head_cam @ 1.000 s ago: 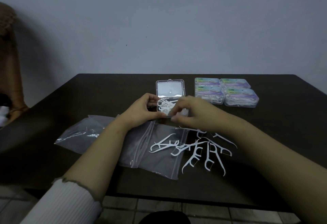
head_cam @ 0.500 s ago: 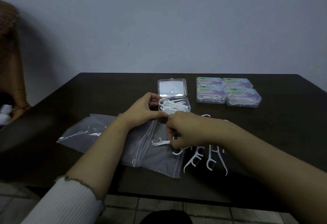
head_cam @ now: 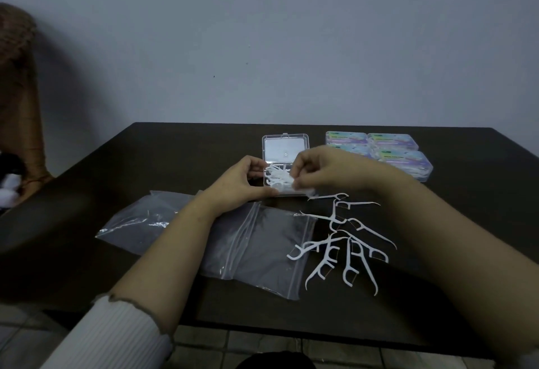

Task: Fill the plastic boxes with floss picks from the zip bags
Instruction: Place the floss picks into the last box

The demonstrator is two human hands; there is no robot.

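Observation:
A clear plastic box stands open on the dark table, its lid (head_cam: 285, 148) tipped back and its tray holding a heap of white floss picks (head_cam: 277, 179). My left hand (head_cam: 243, 183) grips the tray's left side. My right hand (head_cam: 322, 171) hovers over the tray with its fingertips pinched on a floss pick. Several loose floss picks (head_cam: 342, 240) lie scattered on the table below my right wrist. Under my left forearm lies an empty zip bag (head_cam: 262, 247), and a second zip bag (head_cam: 140, 217) lies to its left.
Closed, filled boxes with colourful labels (head_cam: 390, 149) sit stacked at the back right of the table (head_cam: 175, 147). A wicker chair (head_cam: 17, 100) stands at the far left. The table's front edge runs just below the bags, with tiled floor beneath.
My right hand went down to the loose picks by the bag half a second ago, took some, and has come back up over the open box. My left hand has stayed on the box.

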